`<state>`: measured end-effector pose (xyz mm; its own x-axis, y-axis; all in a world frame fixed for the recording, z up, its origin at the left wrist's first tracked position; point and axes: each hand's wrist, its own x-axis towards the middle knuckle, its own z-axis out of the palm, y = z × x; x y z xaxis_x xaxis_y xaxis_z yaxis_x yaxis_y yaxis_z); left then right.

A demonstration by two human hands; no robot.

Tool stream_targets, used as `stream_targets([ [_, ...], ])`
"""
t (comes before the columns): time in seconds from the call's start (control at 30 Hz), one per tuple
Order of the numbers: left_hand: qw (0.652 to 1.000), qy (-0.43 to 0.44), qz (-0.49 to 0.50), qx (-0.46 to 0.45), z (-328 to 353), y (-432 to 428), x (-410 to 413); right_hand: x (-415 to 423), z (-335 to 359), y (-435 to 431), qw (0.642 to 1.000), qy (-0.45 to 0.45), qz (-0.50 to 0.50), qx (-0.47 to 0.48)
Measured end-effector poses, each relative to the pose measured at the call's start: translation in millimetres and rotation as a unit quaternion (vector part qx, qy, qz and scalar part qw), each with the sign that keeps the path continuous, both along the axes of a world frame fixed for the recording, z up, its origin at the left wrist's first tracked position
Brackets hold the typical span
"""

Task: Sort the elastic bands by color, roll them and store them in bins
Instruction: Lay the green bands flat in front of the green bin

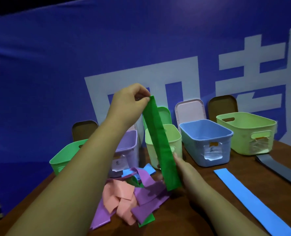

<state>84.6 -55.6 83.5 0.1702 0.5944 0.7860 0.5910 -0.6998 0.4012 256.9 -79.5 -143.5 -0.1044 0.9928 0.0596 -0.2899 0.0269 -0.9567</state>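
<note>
Hanging over the mixed pile (129,189): green band (160,145), top pinched by left hand (131,103), lower end at right hand (182,167), grip there hidden. Liable to slip that fingertip pinch and drop among the unsorted colours.

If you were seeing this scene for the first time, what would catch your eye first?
A green band slants through mid-frame, its top pinched by the left hand, the right hand behind its lower end. Beneath it lies a tangled pile of pink and purple bands, and pastel bins line the far edge of the table.
</note>
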Motion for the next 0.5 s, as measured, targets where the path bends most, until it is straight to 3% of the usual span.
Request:
stream_targets([
  [0.33, 0.996, -0.062, 0.020, -0.056, 8, 0, -17, -4, -10, 0, 0.986, -0.149, 0.032, 0.075],
  [0.5, 0.993, -0.044, 0.095, -0.058, 4, -3, -41, 8, -11, 7, 0.992, -0.120, -0.031, 0.021],
])
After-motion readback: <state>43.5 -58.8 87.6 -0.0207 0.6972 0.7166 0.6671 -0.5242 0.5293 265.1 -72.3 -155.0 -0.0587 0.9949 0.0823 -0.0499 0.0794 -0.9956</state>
